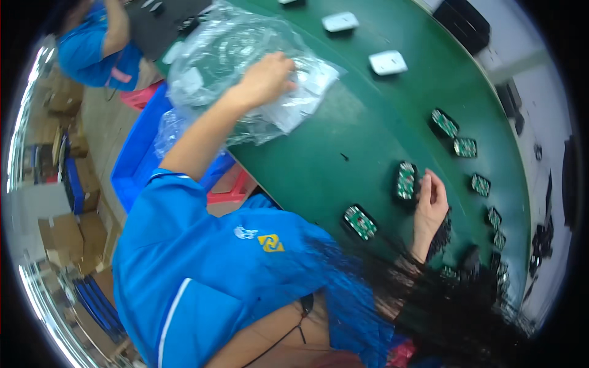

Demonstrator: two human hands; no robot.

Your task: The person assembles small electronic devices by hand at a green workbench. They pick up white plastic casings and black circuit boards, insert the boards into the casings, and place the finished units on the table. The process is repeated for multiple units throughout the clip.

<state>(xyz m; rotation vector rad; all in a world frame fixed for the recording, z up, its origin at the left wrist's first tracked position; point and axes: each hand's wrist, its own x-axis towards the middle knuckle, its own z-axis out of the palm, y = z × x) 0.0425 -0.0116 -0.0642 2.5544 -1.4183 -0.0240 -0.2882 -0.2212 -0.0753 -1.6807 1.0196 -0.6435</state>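
My left hand reaches across to a large clear plastic bag at the table's left edge. Its fingers are curled into the crumpled film, beside a whitish part of the bag; the fingertips are partly hidden. My right hand is beside a black casing with a green circuit board, its loosely bent fingers at the casing's right edge. Nothing shows between those fingers. A second black casing with a green board lies to the left and nearer. A small dark piece lies between the hands.
Several more black casings with boards line the right side of the green table. White covers lie at the far side. A blue bin stands off the left edge. Another person in blue sits at far left.
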